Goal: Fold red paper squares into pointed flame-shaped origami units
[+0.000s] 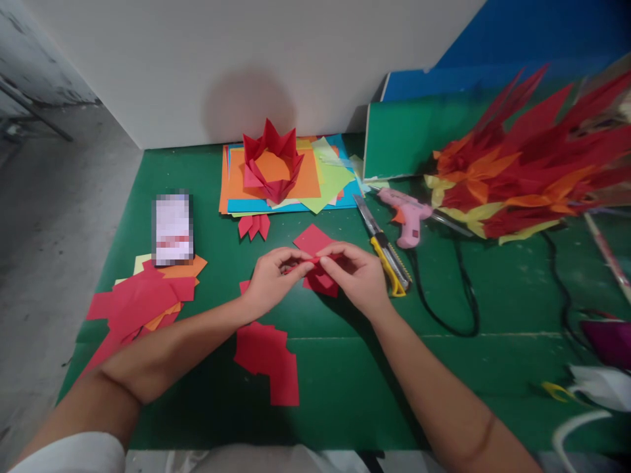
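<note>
My left hand (276, 276) and my right hand (357, 272) meet over the middle of the green table, both closed in a pinch on one small folded piece of red paper (317, 259). Fingers cover most of that piece. Beneath and behind it lie red paper squares (312, 238). Closer to me is a loose cluster of red paper pieces (273, 358). A small pointed red folded piece (254, 227) rests beyond my left hand. Just right of my right hand lies a yellow utility knife (387, 253), its blade pointing away.
A ring of folded red paper (273, 164) sits on stacked coloured sheets (231, 190). Left are a phone (172, 228) and a red paper pile (140, 295). A pink glue gun (408, 217) with a black cord lies right, near a red-orange paper flame shape (537, 157). Boards stand behind.
</note>
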The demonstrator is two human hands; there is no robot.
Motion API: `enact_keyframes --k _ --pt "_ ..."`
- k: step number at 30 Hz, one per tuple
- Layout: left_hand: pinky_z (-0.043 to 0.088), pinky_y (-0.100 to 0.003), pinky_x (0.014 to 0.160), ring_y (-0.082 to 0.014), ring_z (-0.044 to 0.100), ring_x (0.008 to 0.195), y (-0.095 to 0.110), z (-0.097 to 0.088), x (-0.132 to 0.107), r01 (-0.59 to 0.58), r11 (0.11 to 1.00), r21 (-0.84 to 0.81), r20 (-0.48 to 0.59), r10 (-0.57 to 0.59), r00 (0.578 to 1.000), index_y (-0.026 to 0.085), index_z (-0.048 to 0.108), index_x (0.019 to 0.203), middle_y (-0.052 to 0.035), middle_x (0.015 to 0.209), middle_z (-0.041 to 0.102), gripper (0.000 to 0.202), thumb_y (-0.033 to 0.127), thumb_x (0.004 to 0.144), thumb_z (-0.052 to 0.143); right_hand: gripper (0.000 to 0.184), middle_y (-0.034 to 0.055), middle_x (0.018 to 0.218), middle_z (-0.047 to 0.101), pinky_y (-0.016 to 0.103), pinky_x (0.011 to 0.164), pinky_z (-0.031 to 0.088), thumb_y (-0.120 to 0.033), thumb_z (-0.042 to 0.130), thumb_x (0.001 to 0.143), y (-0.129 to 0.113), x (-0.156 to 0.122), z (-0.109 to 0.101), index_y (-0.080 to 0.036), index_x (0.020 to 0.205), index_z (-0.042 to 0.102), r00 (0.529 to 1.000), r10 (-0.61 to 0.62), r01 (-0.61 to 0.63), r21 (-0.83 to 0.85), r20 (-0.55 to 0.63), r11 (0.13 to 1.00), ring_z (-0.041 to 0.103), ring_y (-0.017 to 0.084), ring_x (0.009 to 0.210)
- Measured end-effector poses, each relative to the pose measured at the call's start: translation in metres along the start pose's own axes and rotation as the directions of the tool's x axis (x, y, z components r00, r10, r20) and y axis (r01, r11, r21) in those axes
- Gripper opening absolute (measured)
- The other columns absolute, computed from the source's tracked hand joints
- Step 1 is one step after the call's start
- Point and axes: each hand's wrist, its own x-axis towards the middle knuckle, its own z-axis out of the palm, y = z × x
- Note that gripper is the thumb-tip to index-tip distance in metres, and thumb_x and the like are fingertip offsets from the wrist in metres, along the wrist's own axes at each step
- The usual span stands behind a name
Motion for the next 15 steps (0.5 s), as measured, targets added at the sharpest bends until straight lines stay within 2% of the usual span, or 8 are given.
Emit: enact_keyframes --k 6,9,13,15 --pt "0.052 -0.022 0.064 -0.0111 0.063 0.067 -0.0003 0.0006 -0.0003 0.064 0.995 -0.076 0.049 -0.061 0.997 0.016 0.066 0.082 -0.0022 0.077 0.067 0.009 0.025 0.079 0.065 0.01 0.0022 0.079 0.068 0.031 0.07 0.052 -0.031 0.066 0.074 -0.0015 -0.0012 0.0018 -0.021 0.076 0.066 0.994 0.096 -0.101 0.109 0.047 0.989 0.063 0.016 0.073" --pt "0.052 -0.022 0.064 -0.011 0.063 0.067 0.0003 0.0002 -0.0005 0.073 0.996 -0.056 0.043 -0.07 0.997 0.016 0.065 0.082 -0.0027 0.077 0.067 0.009 0.024 0.079 0.064 0.011 0.0026 0.083 0.069 0.031 0.073 0.051 -0.031 0.066 0.075 -0.0009 -0.001 0.0005 -0.021 0.08 0.066 0.996 0.049 -0.055 0.085 0.079 0.995 0.063 0.017 0.078" --pt "0.052 -0.023 0.066 -0.0122 0.063 0.071 0.001 -0.0006 -0.0007 0.05 0.999 0.013 0.027 -0.051 0.998 0.016 0.066 0.082 -0.0037 0.079 0.067 0.008 0.022 0.078 0.064 0.008 0.0025 0.079 0.068 0.033 0.076 0.049 -0.029 0.067 0.075 -0.0003 -0.0005 0.0003 -0.021 0.077 0.066 0.998 -0.028 0.032 -0.069 0.054 0.997 0.062 0.017 0.076" --pt "0.052 -0.023 0.067 -0.0125 0.063 0.074 0.0015 -0.0004 -0.0008 0.037 0.999 0.004 0.019 -0.037 0.999 0.016 0.067 0.082 -0.0036 0.081 0.067 0.008 0.023 0.078 0.065 0.008 0.0022 0.077 0.068 0.032 0.075 0.049 -0.029 0.067 0.074 -0.0003 -0.0002 0.0008 -0.021 0.075 0.065 0.999 -0.026 0.029 -0.071 0.041 0.997 0.062 0.017 0.074"
